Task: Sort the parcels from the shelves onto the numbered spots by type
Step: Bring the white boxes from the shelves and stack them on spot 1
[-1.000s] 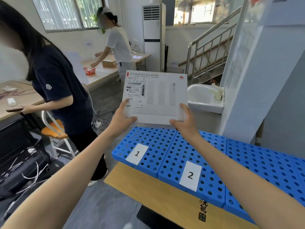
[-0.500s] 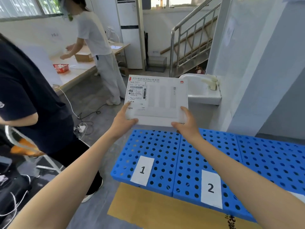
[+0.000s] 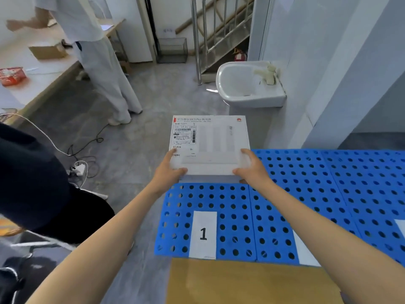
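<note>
Holding the white parcel (image 3: pixel 210 145) in both hands, you've got it flat, printed face up. It sits at the far end of the blue perforated panel (image 3: pixel 232 205) marked with the "1" label (image 3: pixel 203 234). The far half of the parcel hangs out over the grey floor. Can't tell whether its underside touches the panel.

Grip: your left hand (image 3: pixel 169 172) clamps the near-left corner, thumb on top, fingers tucked under. Your right hand (image 3: pixel 252 170) does the same on the near-right corner. Both are closed on the parcel.

The shipping sticker (image 3: pixel 185 134) with barcodes is on the parcel's left side, and there's a red logo at the top right.

Next panel (image 3: pixel 274 216) to the right carries a white label (image 3: pixel 304 249); your right forearm covers its number. More blue panels (image 3: pixel 361 183) run off to the right. A brown board (image 3: pixel 241 281) lies at the near edge of the panels.

Beyond the parcel is a white sink (image 3: pixel 247 84) with a tap (image 3: pixel 268 74) against the wall, and a steel stair railing (image 3: pixel 210 29) behind it. A power strip (image 3: pixel 79 170) and cables lie on the floor to the left.

One person in white (image 3: pixel 94 51) stands at a table (image 3: pixel 32 69) with a cardboard box (image 3: pixel 47 51) and a red pack (image 3: pixel 12 75) on it. Another person, in dark clothes (image 3: pixel 32 183), is close on your left.
</note>
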